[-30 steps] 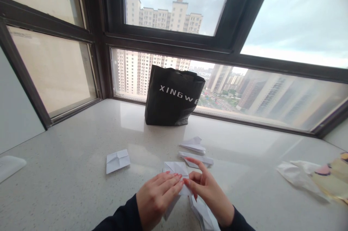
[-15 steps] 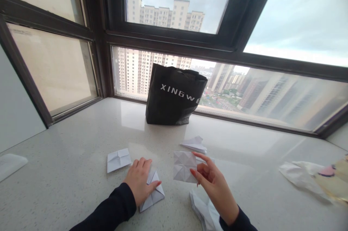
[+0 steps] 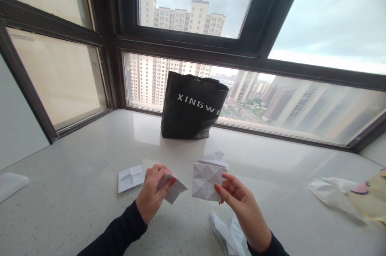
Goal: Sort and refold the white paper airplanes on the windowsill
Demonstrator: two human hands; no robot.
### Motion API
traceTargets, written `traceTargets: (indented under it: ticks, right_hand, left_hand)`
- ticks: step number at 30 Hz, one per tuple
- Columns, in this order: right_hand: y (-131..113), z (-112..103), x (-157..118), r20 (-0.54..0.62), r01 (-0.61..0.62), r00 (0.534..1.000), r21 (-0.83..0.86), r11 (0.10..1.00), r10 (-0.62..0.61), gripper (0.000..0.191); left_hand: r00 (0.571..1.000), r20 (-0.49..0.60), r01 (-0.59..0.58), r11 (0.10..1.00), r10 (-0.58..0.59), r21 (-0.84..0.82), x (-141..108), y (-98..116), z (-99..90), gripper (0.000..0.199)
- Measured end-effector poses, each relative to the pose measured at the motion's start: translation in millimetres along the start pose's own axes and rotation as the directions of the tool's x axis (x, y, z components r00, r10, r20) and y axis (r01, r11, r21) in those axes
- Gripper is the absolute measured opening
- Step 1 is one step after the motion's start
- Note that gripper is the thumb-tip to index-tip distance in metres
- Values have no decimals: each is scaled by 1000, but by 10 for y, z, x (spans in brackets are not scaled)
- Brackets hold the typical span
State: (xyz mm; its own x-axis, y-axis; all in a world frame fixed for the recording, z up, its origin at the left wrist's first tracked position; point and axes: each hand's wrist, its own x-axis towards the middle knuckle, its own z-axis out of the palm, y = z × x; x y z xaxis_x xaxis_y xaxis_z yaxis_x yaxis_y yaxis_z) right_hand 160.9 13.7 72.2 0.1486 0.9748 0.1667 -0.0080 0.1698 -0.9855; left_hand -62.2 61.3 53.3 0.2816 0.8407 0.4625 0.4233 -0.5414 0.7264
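Note:
My left hand [image 3: 156, 193] pinches a folded white paper piece [image 3: 177, 190] between thumb and fingers, raised off the counter and tilted. In my right hand [image 3: 237, 195] is a creased square of white paper [image 3: 206, 181], held by its right edge with its face toward me. A small gap lies between the two papers. On the counter left of my left hand rests another folded paper square [image 3: 130, 178]. Beyond the creased square sits a folded paper shape [image 3: 214, 158]. A stack of folded white paper [image 3: 227, 234] is partly covered by my right wrist.
A black bag [image 3: 193, 107] with white lettering stands at the back of the speckled counter [image 3: 75, 207], against the window. To the right lie a crumpled white wrapper [image 3: 331, 197] and a printed item [image 3: 368, 195]. A white object [image 3: 12, 185] shows at the left edge.
My left hand has closed on the folded paper piece and lifted it from the counter. The creased square has turned slightly, and my right fingers have shifted lower along its right edge.

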Motion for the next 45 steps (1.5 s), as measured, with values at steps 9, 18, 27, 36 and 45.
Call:
traceTargets:
  ticks: [9,18,27,36,45]
  right_hand:
    - [-225,-20,-29,-11,-28,1000,55,998,29,29]
    - [-208,-48,-90,-17,245,964,-326,913,-264,13]
    - [-198,-26,-149,81,338,940,-365,868,-332,11]
    - [-255,-24,-112,7,287,946,-488,824,-325,12]
    - [-272,-2,-157,29,290,955,-286,913,-295,8]
  left_hand:
    - [976,-105,-200,976,191,-81,-91,24,41,27]
    - [997,44,-41,922,62,-385,-133,20,116,24]
    - [994,99,9,839,53,-543,-175,69,82,28]
    - [997,71,72,860,-42,-506,-156,43,110,22]
    - [980,195,150,757,-31,-636,-226,85,236,36]
